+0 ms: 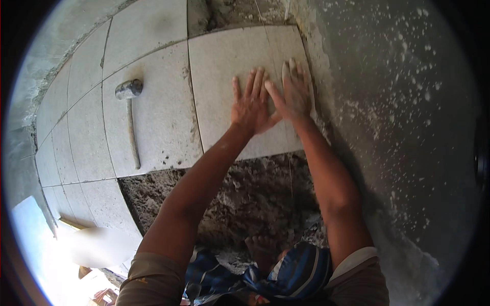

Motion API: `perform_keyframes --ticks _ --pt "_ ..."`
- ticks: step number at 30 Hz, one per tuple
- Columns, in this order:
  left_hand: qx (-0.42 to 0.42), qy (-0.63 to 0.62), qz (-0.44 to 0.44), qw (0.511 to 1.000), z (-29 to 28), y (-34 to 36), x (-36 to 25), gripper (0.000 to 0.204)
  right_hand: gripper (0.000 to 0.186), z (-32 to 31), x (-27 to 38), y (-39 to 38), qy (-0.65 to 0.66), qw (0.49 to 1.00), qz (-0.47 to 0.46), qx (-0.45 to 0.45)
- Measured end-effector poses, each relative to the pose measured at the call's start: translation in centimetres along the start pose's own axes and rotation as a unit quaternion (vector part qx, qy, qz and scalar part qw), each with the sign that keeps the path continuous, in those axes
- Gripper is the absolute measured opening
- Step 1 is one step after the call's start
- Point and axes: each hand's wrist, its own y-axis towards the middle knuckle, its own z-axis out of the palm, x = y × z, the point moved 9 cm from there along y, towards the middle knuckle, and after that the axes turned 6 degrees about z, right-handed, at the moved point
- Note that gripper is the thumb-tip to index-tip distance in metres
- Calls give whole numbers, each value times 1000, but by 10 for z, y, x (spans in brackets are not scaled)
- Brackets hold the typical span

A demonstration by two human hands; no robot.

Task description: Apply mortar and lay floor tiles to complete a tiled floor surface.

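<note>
Both palms rest flat on a large pale floor tile (229, 61) beside the wall. My left hand (251, 104) lies near the tile's middle, fingers spread and pointing away from me. Close by, toward the wall-side edge, my right hand (295, 94) also lies stretched out, its thumb reaching toward the left hand's fingers. Neither hand holds anything. A mallet (128, 90) with a dark, dusty head and a pale handle lies on the neighbouring tile to the left. A thin string runs across the tile under or beside my right hand; exactly where is hard to tell.
Rough wet mortar (245, 196) fills the gap between the tile and my bare foot (261, 250). More laid tiles (84, 132) stretch to the left. A grey wall (398, 102) with white splashes rises on the right. Bare rough ground (235, 13) shows beyond the tile.
</note>
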Motion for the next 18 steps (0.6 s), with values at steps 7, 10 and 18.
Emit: perform_keyframes --ticks 7,10,18 --pt "-16 -27 -51 998 3 -15 0 98 88 6 0 -7 10 1000 -22 9" --pt "-47 -25 -84 995 6 -8 -10 87 85 8 -9 -9 7 1000 14 18" --pt "-91 -21 -123 988 9 -11 -14 74 84 3 -2 -15 13 999 20 38"
